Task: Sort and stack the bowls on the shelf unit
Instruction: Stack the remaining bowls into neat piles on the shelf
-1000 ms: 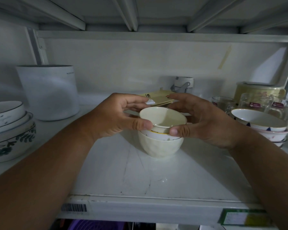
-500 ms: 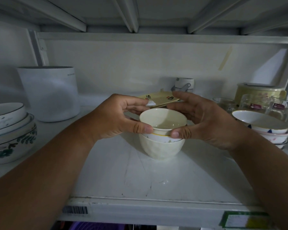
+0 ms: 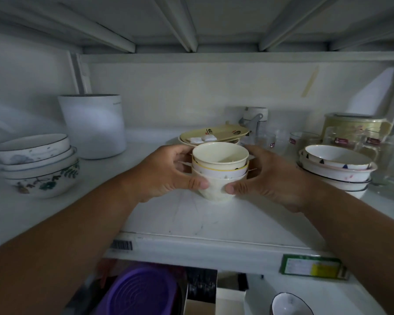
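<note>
The small bowl stack [image 3: 220, 171] is standing mid-shelf, with the left hand [image 3: 166, 173] and right hand [image 3: 271, 178] closing off both its flanks. Behind it, yellow plates [image 3: 214, 135] are blocking the way back. Far to its left, a patterned bowl pile [image 3: 38, 165] and white canister [image 3: 93, 126] are crowding the side; to its right, stacked bowls [image 3: 337, 167] and glasses [image 3: 305, 139] are. Bare shelf [image 3: 203, 221] is lying open in front of it.

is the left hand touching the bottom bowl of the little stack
Touching. The head view shows the left hand with its thumb pressed on the bottom bowl wall, opposite the right hand thumb.
</note>
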